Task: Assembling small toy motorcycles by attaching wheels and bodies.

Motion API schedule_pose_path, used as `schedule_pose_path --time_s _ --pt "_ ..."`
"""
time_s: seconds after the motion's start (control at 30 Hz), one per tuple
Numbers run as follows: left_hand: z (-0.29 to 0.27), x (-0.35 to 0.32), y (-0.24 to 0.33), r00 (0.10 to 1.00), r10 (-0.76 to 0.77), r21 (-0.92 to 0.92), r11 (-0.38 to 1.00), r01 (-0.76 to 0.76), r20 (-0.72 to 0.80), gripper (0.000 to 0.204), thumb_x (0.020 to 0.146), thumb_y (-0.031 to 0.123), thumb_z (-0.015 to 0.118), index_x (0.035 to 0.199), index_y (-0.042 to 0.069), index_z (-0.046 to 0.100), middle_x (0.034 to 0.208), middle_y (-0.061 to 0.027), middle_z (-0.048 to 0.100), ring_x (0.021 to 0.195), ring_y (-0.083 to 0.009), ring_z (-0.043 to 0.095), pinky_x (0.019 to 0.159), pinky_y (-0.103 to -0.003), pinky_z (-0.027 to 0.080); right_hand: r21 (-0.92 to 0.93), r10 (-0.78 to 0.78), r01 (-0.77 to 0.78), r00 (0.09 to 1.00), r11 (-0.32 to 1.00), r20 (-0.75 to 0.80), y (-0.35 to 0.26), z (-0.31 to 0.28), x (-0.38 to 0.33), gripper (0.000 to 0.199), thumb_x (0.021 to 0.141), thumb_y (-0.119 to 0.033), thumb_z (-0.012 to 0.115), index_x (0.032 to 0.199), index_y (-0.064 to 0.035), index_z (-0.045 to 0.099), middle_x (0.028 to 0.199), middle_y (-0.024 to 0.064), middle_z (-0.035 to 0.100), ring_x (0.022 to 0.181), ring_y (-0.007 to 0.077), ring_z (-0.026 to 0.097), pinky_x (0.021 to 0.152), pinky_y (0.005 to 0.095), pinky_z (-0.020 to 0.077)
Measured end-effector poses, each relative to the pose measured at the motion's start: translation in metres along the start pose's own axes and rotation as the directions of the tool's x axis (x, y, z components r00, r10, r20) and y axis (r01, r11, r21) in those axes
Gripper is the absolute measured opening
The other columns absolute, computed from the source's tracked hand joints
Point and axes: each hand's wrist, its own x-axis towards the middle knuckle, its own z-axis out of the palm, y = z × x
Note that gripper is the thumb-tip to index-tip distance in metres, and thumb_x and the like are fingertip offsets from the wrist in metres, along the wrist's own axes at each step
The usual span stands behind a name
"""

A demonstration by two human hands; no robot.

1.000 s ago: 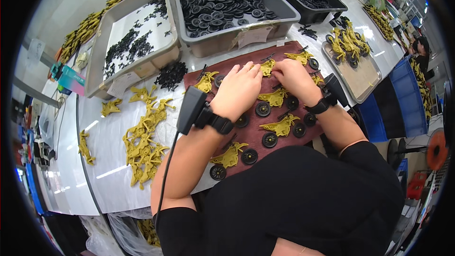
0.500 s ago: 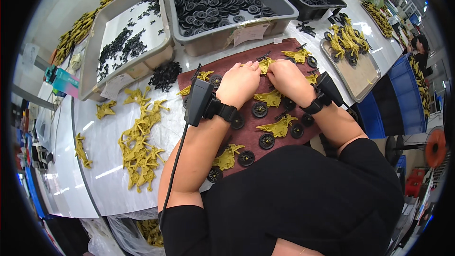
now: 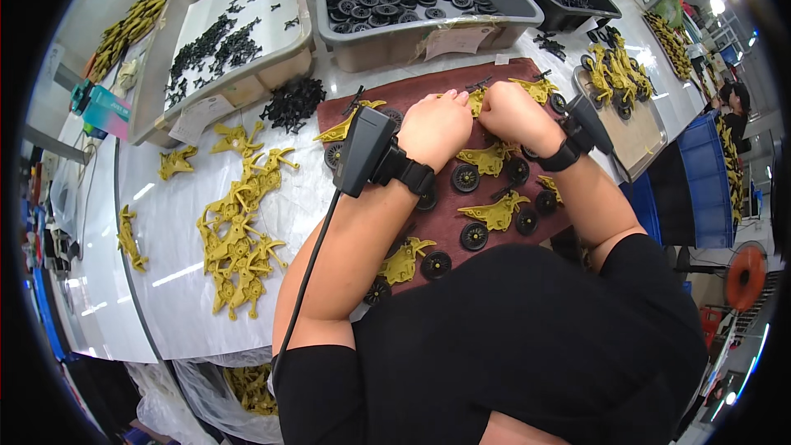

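Observation:
My left hand [image 3: 437,128] and my right hand [image 3: 515,119] are closed at the far side of a dark red mat [image 3: 449,227]. Between them shows a yellow toy motorcycle [image 3: 476,102], which both appear to grip; the fingertips are mostly hidden. Other yellow toy motorcycle bodies lie on the mat, such as one just nearer than my hands [image 3: 486,160] and one closer to me [image 3: 496,211]. Black spoked wheels [image 3: 474,236] lie against or beside them. Another body with black handlebars [image 3: 350,122] lies left of my left wrist.
Loose yellow bodies [image 3: 239,235] are heaped at the left beside a pile of small black parts [image 3: 294,105]. Behind stand a grey bin of black wheels [image 3: 371,48], a bin of small black pieces [image 3: 284,62] and a black bin [image 3: 606,12]. A tray [image 3: 647,136] at right bears assembled toy motorcycles.
The whole view has shifted and tilted a little. Both hands stay at the same toy motorcycle, and the right fingers look more tightly curled.

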Motion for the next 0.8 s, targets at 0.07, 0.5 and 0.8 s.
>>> schedule_pose_path --time_s 0.07,0.5,0.8 --pt "0.003 -0.003 0.0 0.999 -0.044 -0.06 0.997 0.043 -0.002 0.039 0.091 0.008 0.042 0.128 0.003 0.053 0.14 -0.0091 0.049 0.129 -0.0233 0.046 0.104 -0.037 0.041 0.033 0.074 -0.079 0.991 0.996 0.113 -0.007 -0.008 -0.001 0.014 0.07 -0.006 0.059 0.063 0.0057 0.063 0.065 0.0282 0.058 0.067 0.0403 0.063 0.064 0.0445 0.0509" --pt "0.006 -0.015 0.008 0.961 -0.021 0.027 0.999 0.03 -0.277 0.027 0.088 0.01 0.048 0.109 -0.001 0.061 0.116 -0.0132 0.061 0.107 -0.0251 0.058 0.084 -0.04 0.049 0.092 -0.103 0.111 0.99 0.99 -0.092 0.006 0.0 0.0 0.013 0.072 -0.006 0.059 0.069 0.0045 0.065 0.069 0.0253 0.06 0.067 0.0399 0.062 0.064 0.0445 0.0505" --pt "-0.002 -0.005 -0.001 0.988 -0.04 0.002 0.999 0.041 -0.149 0.031 0.098 0.02 0.041 0.106 0.0 0.062 0.095 -0.0118 0.067 0.093 -0.0263 0.062 0.081 -0.039 0.051 -0.05 -0.084 0.08 0.992 0.996 -0.093 0.01 0.011 0.0 0.013 0.075 -0.009 0.062 0.075 0.003 0.067 0.073 0.0218 0.064 0.074 0.0371 0.063 0.069 0.042 0.0505"
